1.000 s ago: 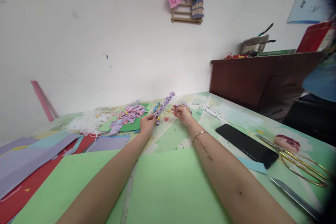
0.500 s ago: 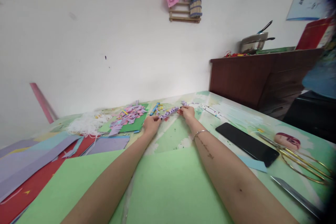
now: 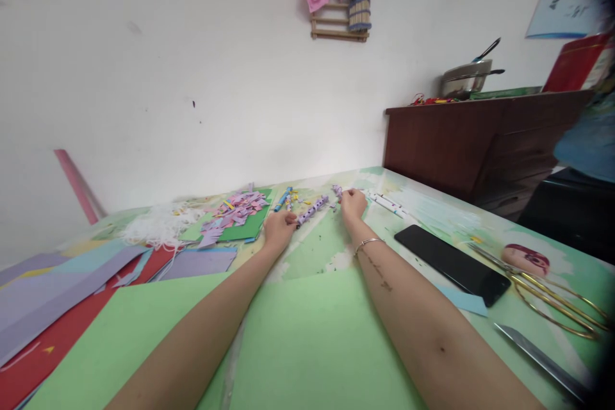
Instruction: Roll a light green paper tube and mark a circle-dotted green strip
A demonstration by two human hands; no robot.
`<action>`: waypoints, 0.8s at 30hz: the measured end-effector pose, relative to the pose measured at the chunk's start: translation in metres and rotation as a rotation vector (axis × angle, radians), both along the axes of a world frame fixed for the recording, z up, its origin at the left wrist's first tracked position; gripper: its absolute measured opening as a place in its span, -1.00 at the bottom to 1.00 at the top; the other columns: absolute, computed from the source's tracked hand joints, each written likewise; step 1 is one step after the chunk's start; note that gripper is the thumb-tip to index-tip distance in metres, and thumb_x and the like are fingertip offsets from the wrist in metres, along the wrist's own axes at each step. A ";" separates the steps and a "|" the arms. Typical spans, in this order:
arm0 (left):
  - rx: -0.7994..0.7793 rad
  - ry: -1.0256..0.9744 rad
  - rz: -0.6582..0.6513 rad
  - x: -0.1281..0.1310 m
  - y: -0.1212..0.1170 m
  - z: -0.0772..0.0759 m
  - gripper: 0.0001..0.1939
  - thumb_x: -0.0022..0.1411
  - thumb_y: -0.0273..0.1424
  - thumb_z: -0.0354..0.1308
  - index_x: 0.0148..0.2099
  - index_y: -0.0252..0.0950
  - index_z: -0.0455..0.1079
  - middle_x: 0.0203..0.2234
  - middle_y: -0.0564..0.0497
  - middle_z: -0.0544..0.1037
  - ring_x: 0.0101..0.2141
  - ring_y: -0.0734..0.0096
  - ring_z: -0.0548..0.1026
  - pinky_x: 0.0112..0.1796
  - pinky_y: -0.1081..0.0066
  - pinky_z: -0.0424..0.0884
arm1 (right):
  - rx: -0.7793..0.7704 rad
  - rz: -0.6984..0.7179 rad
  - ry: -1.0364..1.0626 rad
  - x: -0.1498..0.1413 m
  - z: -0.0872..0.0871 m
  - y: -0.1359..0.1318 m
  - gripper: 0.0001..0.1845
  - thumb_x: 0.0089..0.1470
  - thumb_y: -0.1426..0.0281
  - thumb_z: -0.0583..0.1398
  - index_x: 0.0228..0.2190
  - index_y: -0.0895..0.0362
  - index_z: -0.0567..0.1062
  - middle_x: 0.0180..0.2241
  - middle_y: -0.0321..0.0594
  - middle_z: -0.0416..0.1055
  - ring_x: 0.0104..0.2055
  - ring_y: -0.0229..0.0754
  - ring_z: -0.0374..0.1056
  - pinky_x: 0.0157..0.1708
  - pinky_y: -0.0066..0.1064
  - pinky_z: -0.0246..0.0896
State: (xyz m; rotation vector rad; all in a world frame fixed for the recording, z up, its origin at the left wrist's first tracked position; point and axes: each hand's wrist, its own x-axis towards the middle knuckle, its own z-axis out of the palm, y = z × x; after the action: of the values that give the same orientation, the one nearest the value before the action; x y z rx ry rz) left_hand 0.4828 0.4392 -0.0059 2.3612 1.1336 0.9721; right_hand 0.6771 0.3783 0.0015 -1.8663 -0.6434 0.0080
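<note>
My left hand point(image 3: 280, 229) is closed, its thumb and fingers pinching the near end of a purple strip with dark spots point(image 3: 313, 210), which slants up and away to the right. My right hand point(image 3: 353, 205) is closed a little to the right of the strip's far end, fingertips together; what they hold, if anything, is too small to make out. Beside those fingertips lies a small purple curled piece point(image 3: 337, 191). A blue stick-like piece point(image 3: 283, 198) and yellow bits point(image 3: 295, 195) lie just behind my left hand.
To the left are purple and pink paper scraps point(image 3: 237, 211), white string point(image 3: 161, 224) and coloured paper sheets point(image 3: 62, 282). Light green sheets point(image 3: 317, 346) lie under my forearms. On the right are white pens point(image 3: 388, 205), a black phone point(image 3: 451, 262), gold-handled scissors point(image 3: 552, 295) and a blade point(image 3: 538, 359).
The purple spotted strip, raised at a steep slant earlier, has been lowered toward the table. My right hand came to its far end, then shifted right, away from it.
</note>
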 end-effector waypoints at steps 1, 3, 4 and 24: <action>0.013 0.007 0.001 0.000 -0.001 0.000 -0.82 -0.06 -0.56 0.17 -0.34 -0.28 0.48 -0.45 0.01 0.58 -0.29 0.29 0.50 -0.17 0.31 0.29 | -0.022 0.015 0.002 -0.001 0.000 -0.002 -0.70 -0.02 0.43 -0.01 -0.39 0.23 0.50 -0.44 -0.03 0.52 -0.32 -0.12 0.45 -0.33 -0.45 0.29; 0.043 0.014 0.000 0.000 -0.003 0.001 -0.83 -0.05 -0.55 0.14 -0.35 -0.26 0.47 -0.45 0.01 0.57 -0.25 0.23 0.47 -0.14 0.25 0.26 | -0.044 0.082 0.039 -0.006 0.000 -0.003 -0.74 -0.06 0.42 0.03 -0.51 0.21 0.51 -0.53 -0.06 0.51 -0.42 -0.14 0.44 -0.38 -0.46 0.28; 0.058 0.014 -0.004 0.000 -0.005 0.002 -0.83 -0.05 -0.54 0.14 -0.35 -0.25 0.46 -0.45 0.01 0.57 -0.22 0.20 0.46 -0.13 0.22 0.24 | -0.057 0.137 0.054 -0.008 -0.001 -0.002 -0.75 -0.06 0.42 0.04 -0.55 0.20 0.50 -0.57 -0.09 0.50 -0.49 -0.17 0.43 -0.43 -0.47 0.27; 0.016 0.014 -0.408 0.004 -0.006 -0.001 -0.70 -0.04 -0.59 0.12 -0.21 -0.24 0.26 -0.20 -0.02 0.53 -0.07 0.21 0.42 -0.04 0.17 0.26 | -0.171 0.500 0.164 -0.019 -0.009 0.019 -0.67 0.08 0.39 0.04 -0.09 0.18 0.29 -0.61 -0.29 0.43 -0.70 -0.29 0.34 -0.70 -0.57 0.16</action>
State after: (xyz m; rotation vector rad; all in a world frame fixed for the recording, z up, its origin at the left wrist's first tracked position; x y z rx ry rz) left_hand 0.4869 0.4334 -0.0074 2.4762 0.6082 0.8195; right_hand 0.6577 0.3974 -0.0076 -1.7968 -1.0014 0.5506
